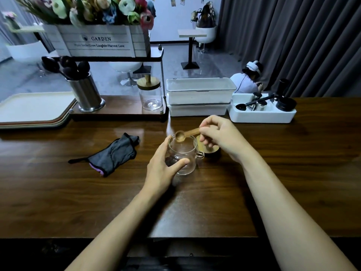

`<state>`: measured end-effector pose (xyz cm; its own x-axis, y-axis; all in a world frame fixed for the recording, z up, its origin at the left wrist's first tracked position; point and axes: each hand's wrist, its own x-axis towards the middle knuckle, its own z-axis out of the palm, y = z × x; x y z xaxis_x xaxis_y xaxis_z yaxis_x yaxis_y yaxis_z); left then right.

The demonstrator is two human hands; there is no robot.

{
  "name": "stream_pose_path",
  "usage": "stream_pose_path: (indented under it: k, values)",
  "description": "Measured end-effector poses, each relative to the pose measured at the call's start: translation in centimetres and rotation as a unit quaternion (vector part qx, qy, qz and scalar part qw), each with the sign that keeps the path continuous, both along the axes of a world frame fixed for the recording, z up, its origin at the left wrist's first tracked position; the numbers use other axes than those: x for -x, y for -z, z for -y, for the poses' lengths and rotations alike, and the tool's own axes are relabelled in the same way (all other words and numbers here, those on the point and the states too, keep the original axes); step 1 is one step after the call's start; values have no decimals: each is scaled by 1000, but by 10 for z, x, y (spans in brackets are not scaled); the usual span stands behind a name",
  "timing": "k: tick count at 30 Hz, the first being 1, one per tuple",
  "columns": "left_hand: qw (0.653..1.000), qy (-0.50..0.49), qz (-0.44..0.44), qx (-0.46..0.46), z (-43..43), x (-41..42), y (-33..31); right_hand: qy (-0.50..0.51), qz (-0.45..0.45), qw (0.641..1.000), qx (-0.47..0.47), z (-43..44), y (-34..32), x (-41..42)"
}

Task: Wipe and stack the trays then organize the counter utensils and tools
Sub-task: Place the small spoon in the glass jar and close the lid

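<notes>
A clear glass jar (185, 151) stands open on the wooden counter (78, 192). My left hand (163, 167) grips its side, thumb across the front. Over the jar's mouth my right hand (220, 136) pinches the handle of a small wooden spoon (185, 134), bowl pointing left. The jar's wooden lid (212, 150) lies just right of the jar, partly hidden by my right hand. A grey cloth (113, 153) with a purple edge lies crumpled to the left. Stacked trays (35, 112) sit at the far left.
At the back a low shelf holds a steel cup of dark utensils (86, 92) and a lidded glass jar (151, 93). Two stacked white bins (199, 96) and a white caddy of black tools (261, 109) stand to the right. A flower box (97, 40) sits above.
</notes>
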<state>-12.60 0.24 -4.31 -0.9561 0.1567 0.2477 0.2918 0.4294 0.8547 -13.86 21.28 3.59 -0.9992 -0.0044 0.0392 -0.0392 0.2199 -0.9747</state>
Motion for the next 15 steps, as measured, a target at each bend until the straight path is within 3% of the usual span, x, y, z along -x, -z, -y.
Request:
stream_pose_path:
  k: [7, 15]
  values:
    - [1000, 1, 2, -4, 1, 2, 3, 30, -5, 992, -123, 11, 27, 8]
    - [1000, 4, -4, -5, 1, 2, 6, 58, -44, 993, -91, 18, 40, 13]
